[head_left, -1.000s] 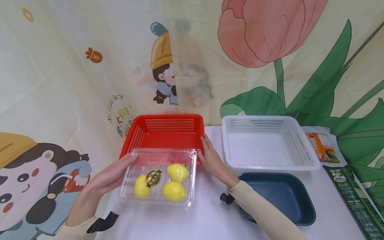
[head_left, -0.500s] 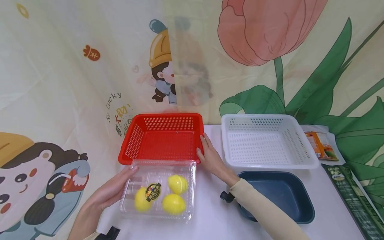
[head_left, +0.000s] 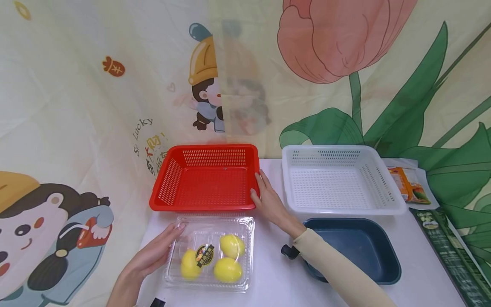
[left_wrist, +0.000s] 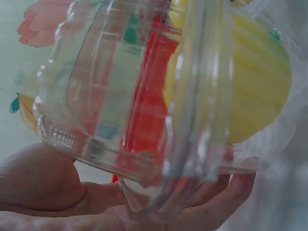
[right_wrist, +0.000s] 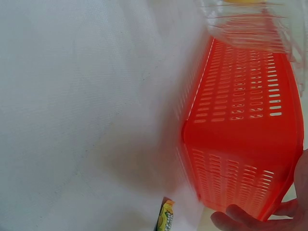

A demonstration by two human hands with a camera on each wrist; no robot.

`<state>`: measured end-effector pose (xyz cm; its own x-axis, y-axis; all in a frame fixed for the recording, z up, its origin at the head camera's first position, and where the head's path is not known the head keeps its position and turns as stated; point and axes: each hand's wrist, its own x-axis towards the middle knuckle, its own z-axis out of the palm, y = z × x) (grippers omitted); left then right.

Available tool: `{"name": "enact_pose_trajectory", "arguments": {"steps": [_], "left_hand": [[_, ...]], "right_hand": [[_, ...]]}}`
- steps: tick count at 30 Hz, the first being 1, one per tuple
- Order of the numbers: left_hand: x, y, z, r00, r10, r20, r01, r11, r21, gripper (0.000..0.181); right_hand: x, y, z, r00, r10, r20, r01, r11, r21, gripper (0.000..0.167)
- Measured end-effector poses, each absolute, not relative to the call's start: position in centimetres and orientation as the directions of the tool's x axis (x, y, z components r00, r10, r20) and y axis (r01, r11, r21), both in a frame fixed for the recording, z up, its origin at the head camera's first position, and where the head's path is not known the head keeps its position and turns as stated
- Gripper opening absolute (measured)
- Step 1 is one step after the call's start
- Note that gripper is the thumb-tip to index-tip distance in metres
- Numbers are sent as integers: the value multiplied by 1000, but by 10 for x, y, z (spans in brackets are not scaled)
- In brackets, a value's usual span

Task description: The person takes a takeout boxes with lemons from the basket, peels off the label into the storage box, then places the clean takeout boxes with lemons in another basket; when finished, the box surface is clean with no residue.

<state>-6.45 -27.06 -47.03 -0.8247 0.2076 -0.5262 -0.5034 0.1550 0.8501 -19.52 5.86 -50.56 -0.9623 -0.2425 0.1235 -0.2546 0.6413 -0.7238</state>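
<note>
My left hand (head_left: 155, 251) holds the left side of a clear plastic clamshell box (head_left: 209, 224), thumb on top. Three lemons (head_left: 227, 270) show through its lid, which bears a dark round label (head_left: 205, 255). In the left wrist view, fingers (left_wrist: 224, 197) bend beneath the clear box, and one lemon (left_wrist: 260, 82) looms large through the plastic. My right hand (head_left: 273, 204) grips the right rim of a red perforated basket (head_left: 215, 187), thumb at the inner side and fingers along the outside. The right wrist view shows that basket's wall (right_wrist: 236, 134) with fingertips (right_wrist: 231, 219) against it.
Right of the red basket stands a white perforated basket (head_left: 326, 187). A dark blue tub (head_left: 356, 251) sits in front of it, partly behind my right forearm. An orange packet (head_left: 408, 185) and a long dark green package (head_left: 452, 256) lie at the right. A printed curtain (head_left: 245, 76) hangs behind.
My left hand has drawn the clear box of lemons toward me, away from over the red basket's front, then slightly right. My right hand stays on the basket's rim.
</note>
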Motion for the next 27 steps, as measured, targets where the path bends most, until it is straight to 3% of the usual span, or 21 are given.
{"name": "enact_pose_trajectory", "arguments": {"steps": [19,27], "left_hand": [[-63,-264,-484,-810,169,-561,-534,183,825,86],[-66,-262,-483,-792,90,-604,-561,283,778,94]], "right_hand": [[-195,59,-505,-962,-245,119,-251,627,-737,68],[-195,60,-505,-961,-249,118,-254,636,-729,67]]}}
